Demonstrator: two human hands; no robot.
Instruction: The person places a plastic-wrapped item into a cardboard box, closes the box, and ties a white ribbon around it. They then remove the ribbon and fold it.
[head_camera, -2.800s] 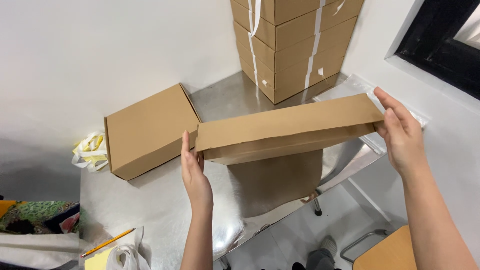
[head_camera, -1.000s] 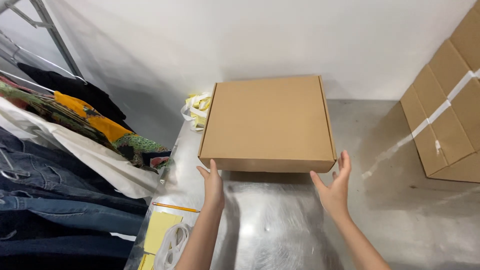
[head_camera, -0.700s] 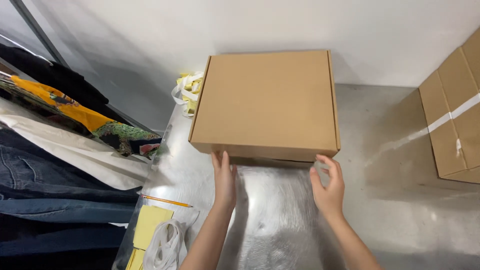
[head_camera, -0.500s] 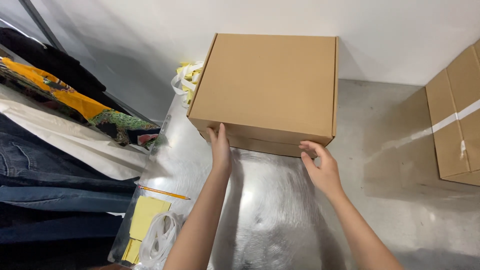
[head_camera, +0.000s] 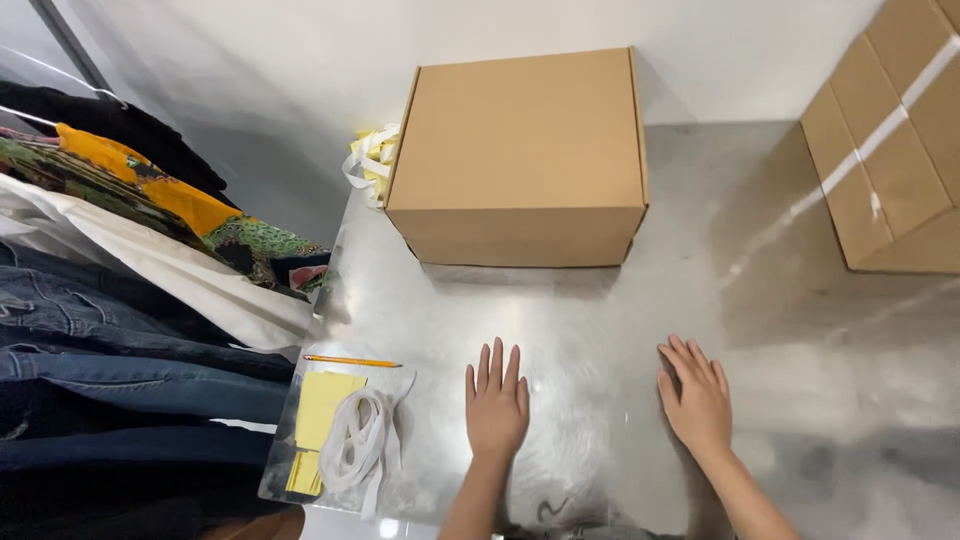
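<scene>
Near the camera, the left hand (head_camera: 496, 398) and right hand (head_camera: 696, 396) lie flat and empty, fingers spread, on the steel table (head_camera: 800, 330). Farther away the closed cardboard box (head_camera: 520, 155) stands against the wall; gripping both its sides evenly would keep it level

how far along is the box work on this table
Done: a closed cardboard box stands at the back of the steel table. In hand: nothing; the left hand and right hand lie flat and open on the table, apart from the box. Left: the box shows no tape, unlike the taped cartons.
</scene>
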